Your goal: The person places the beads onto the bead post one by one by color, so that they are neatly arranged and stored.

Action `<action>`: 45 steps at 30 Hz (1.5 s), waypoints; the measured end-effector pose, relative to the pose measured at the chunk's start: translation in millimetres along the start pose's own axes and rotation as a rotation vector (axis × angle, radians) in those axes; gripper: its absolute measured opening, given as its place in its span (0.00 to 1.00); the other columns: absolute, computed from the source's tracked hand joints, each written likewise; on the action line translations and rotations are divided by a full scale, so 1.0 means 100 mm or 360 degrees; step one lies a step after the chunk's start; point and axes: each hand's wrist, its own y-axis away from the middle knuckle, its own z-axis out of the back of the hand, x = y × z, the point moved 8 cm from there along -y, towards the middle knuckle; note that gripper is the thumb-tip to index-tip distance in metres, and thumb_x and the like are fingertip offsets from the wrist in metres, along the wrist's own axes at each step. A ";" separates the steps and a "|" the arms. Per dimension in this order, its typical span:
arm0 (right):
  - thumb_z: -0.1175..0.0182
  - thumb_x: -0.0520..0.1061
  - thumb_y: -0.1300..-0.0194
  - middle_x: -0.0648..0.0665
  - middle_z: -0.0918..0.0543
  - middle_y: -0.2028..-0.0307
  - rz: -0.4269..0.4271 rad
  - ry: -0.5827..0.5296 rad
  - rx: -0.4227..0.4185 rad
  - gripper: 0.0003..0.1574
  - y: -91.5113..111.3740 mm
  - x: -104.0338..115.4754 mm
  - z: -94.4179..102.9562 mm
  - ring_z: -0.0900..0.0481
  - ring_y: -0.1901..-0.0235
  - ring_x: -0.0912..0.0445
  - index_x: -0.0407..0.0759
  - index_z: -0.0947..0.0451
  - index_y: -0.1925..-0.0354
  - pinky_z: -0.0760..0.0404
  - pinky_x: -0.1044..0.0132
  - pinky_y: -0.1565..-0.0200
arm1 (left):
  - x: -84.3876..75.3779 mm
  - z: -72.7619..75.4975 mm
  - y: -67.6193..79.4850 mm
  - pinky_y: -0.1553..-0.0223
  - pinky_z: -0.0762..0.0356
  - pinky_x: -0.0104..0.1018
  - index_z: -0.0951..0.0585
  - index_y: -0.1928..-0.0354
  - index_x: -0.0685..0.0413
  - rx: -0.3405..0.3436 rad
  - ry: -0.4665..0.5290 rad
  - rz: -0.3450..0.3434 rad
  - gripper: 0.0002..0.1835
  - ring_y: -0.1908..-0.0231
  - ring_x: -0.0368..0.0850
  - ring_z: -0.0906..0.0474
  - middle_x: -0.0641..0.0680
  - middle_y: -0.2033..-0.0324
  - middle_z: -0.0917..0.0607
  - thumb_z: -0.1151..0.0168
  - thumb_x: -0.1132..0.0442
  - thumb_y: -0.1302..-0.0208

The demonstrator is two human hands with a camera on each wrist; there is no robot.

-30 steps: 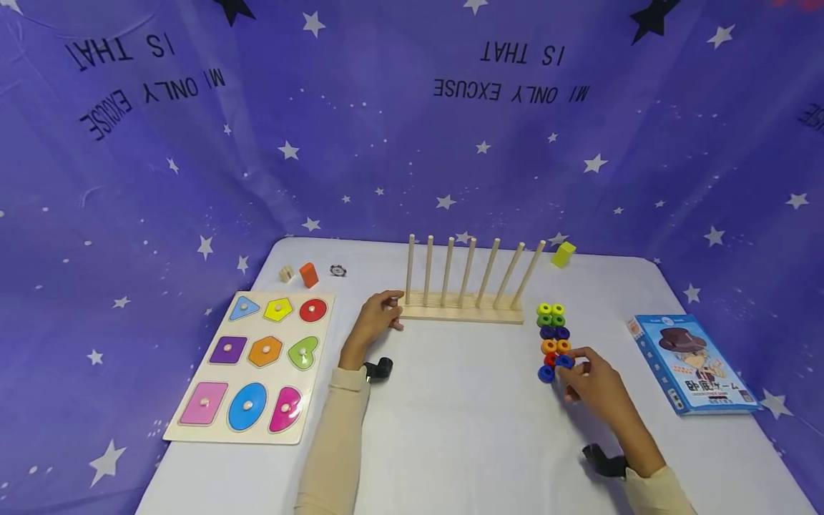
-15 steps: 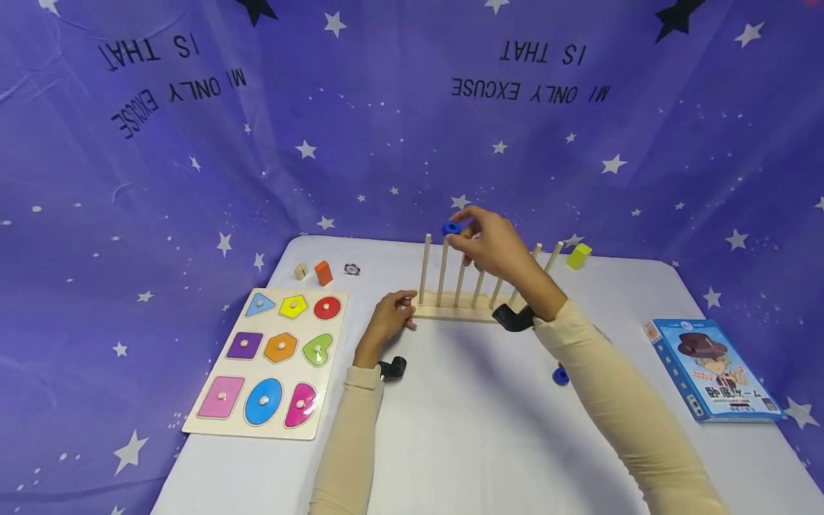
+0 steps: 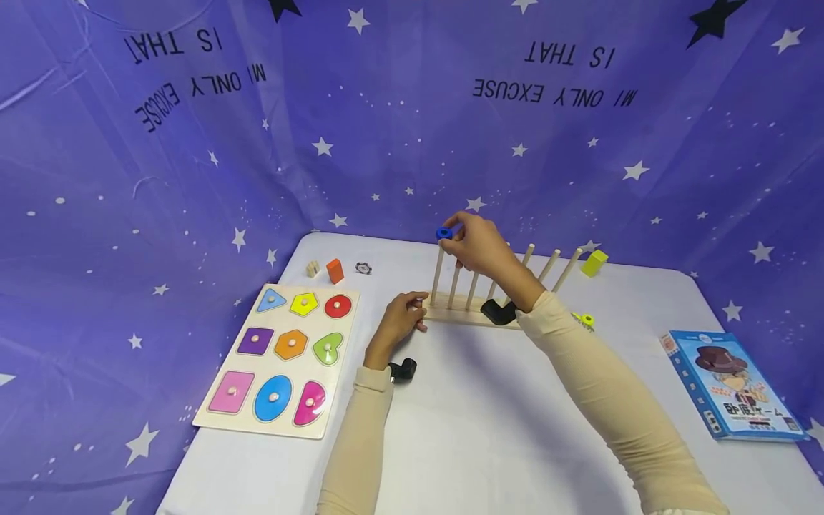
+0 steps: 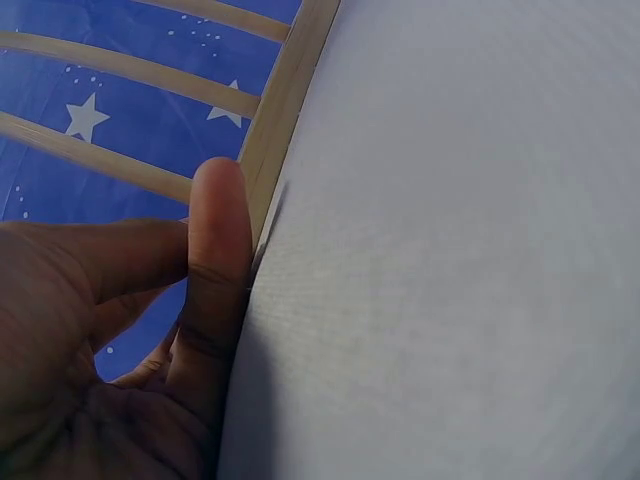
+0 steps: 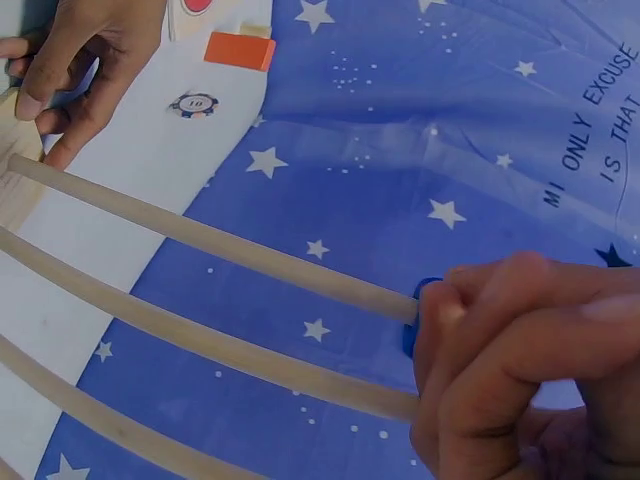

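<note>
My right hand (image 3: 483,249) pinches a blue ring (image 3: 444,233) at the top of the leftmost peg of a wooden peg stand (image 3: 453,315). In the right wrist view the blue ring (image 5: 411,320) sits right at that peg's tip, mostly covered by the fingers. At the stand's left end, my left hand (image 3: 400,320) holds the base. The left wrist view shows the thumb and a finger against the end of the wooden base (image 4: 283,105). The stand's pegs carry no rings where they show. Yellow rings (image 3: 586,319) peek out behind the right sleeve, which hides the other rings.
A shape puzzle board (image 3: 283,357) lies on the left. Behind it are an orange block (image 3: 335,271), a small wooden piece (image 3: 312,269) and a poker chip (image 3: 363,268). A yellow-green block (image 3: 594,263) stands back right, and a blue game box (image 3: 734,386) lies at right.
My right hand has picked up the blue ring from the rows of rings on the right and carried it left to the leftmost peg's top. The left hand stays at the base.
</note>
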 end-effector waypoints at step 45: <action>0.39 0.44 0.34 0.41 0.22 0.72 -0.0583 -0.0407 0.0062 0.25 2.03 -2.40 -0.71 0.22 0.81 0.50 0.46 0.34 0.40 0.15 0.60 0.78 | -0.16 0.67 0.38 0.61 0.15 0.54 0.32 0.36 0.70 0.0066 0.0257 0.0119 0.24 0.67 0.73 0.20 0.73 0.54 0.31 0.47 0.78 0.35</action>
